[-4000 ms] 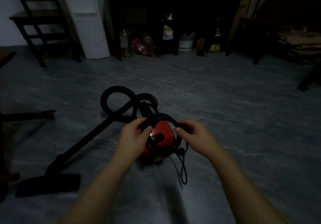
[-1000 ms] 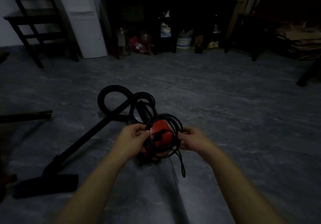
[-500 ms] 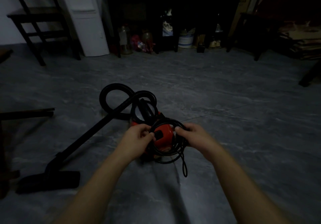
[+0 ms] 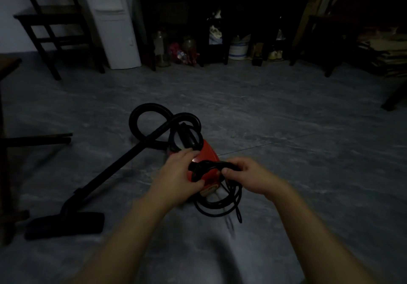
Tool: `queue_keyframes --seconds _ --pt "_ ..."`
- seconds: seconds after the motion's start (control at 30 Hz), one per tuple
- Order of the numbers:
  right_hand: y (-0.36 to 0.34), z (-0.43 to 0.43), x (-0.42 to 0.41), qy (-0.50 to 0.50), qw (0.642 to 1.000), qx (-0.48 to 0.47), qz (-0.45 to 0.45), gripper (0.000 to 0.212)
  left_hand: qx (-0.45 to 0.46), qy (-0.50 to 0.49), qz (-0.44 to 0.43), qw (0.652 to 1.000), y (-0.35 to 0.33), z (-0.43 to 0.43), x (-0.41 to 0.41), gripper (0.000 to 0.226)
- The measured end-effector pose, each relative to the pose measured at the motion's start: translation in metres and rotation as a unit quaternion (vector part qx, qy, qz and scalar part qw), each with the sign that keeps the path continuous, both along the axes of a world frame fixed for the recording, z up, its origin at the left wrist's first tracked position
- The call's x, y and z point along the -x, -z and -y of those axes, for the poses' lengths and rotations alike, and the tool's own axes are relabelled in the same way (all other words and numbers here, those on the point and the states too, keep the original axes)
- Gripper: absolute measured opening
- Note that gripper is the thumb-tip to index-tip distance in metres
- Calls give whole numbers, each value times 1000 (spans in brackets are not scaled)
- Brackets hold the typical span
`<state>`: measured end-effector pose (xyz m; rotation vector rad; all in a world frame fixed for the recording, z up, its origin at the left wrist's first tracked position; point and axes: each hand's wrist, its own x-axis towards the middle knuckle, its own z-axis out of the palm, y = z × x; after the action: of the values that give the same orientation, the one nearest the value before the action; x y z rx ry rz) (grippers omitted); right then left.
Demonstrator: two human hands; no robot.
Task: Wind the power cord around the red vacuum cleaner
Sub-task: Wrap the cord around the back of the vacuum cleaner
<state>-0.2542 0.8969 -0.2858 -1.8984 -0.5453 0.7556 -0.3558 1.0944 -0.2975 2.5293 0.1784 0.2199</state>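
A small red vacuum cleaner (image 4: 209, 154) sits on the grey floor in the middle of the head view. The black power cord (image 4: 218, 204) is coiled in loops that lie over its near end and spill onto the floor in front. My left hand (image 4: 179, 174) rests against the vacuum's left side, its fingers closed on the cord bundle. My right hand (image 4: 246, 174) pinches the same bundle from the right, just above the red body. A loose end of cord trails toward me.
The vacuum's black hose (image 4: 154, 118) curls behind it, and its wand runs left to a floor nozzle (image 4: 66, 225). A dark chair (image 4: 55, 25), a white appliance (image 4: 114, 23) and dark shelving (image 4: 220, 19) line the back wall. Stacked cardboard (image 4: 385, 50) lies at right.
The cord coil, held upright around the vacuum's top a second ago, has been lowered; its loops now hang over the near end and lie on the floor. Both hands stayed on it.
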Motion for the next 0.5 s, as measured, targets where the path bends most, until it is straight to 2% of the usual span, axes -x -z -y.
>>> queue_keyframes --seconds 0.07,0.17,0.27,0.4,0.5 --pt "-2 -1 1 -8 1000 -2 -1 15 10 3 -6 1000 -2 2 2 42" --pt "-5 -3 2 -6 1000 -15 -15 17 18 -52 -18 998 -6 2 4 27" --pt "-8 -6 3 -2 1000 -29 -10 13 46 -48 -24 997 -7 1 4 28" --pt "-10 -8 8 -9 999 -27 14 15 171 -9 -74 982 -8 3 2 41" --pt "-7 -11 8 8 999 -20 26 16 221 -10 -66 973 -11 4 -2 48"
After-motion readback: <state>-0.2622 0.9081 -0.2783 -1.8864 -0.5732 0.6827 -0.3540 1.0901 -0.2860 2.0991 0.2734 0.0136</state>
